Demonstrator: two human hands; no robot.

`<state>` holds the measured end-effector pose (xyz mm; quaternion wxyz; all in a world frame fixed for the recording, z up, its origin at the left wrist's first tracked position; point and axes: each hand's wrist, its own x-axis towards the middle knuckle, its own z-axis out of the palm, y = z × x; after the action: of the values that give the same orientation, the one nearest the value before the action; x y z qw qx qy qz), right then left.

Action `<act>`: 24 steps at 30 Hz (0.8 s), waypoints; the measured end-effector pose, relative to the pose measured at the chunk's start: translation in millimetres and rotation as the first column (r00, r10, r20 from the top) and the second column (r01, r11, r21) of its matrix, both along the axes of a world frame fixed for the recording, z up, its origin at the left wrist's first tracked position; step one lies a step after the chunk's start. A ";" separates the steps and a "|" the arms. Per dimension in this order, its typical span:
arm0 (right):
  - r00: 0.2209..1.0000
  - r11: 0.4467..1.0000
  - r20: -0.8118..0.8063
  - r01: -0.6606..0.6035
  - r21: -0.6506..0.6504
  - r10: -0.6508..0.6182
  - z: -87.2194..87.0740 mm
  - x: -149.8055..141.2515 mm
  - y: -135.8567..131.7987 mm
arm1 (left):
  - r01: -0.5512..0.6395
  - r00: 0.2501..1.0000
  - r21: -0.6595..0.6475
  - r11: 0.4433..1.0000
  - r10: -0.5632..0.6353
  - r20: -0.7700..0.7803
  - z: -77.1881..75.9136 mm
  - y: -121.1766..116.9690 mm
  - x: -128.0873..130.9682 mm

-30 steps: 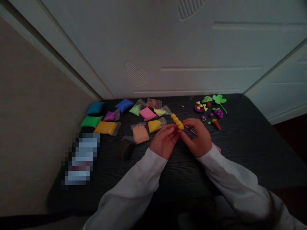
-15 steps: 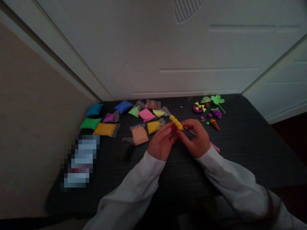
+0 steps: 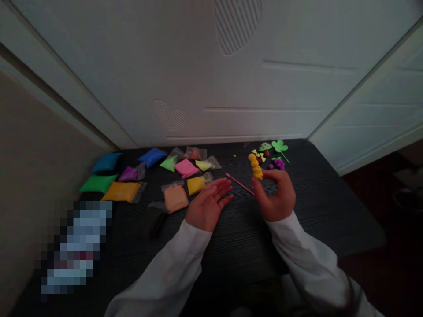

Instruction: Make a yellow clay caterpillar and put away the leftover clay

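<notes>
Between the thumb and fingers of my right hand [image 3: 277, 196] is a yellow clay figure [image 3: 254, 165], a row of stacked balls with small dark specks, held above the dark table. My left hand [image 3: 208, 204] is apart from it, palm turned inward with its fingers loosely extended and nothing in them. On the table between the hands lies a thin pink modelling tool [image 3: 240, 183], its lower end near my right thumb. Just beyond the figure are yellow clay pieces [image 3: 262, 156] on a purple base, partly hidden by it.
Bags of coloured clay, among them orange [image 3: 122, 191], peach [image 3: 176, 197] and pink [image 3: 186, 167], spread over the table's left half. At the back right sit a green clay clover [image 3: 280, 146], purple grapes [image 3: 279, 164] and a mushroom [image 3: 265, 147]. A white panelled door [image 3: 185, 66] rises behind.
My left hand has let go of the yellow clay figure and moved away from it. My right hand has carried the figure to the right and now holds it more upright. The view has shifted.
</notes>
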<state>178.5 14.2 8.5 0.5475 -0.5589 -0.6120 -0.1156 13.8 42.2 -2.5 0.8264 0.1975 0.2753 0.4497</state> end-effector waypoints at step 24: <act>0.963 0.959 -0.171 0.237 0.159 -0.209 1.2 -13.4 -3.0 | 0.015 1.000 -0.024 1.000 -0.015 0.010 -1.5 2.9 -0.5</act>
<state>165.1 11.2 9.7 0.6237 -0.5807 -0.4885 -0.1877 13.4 45.1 -4.1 0.8335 0.1872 0.2751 0.4412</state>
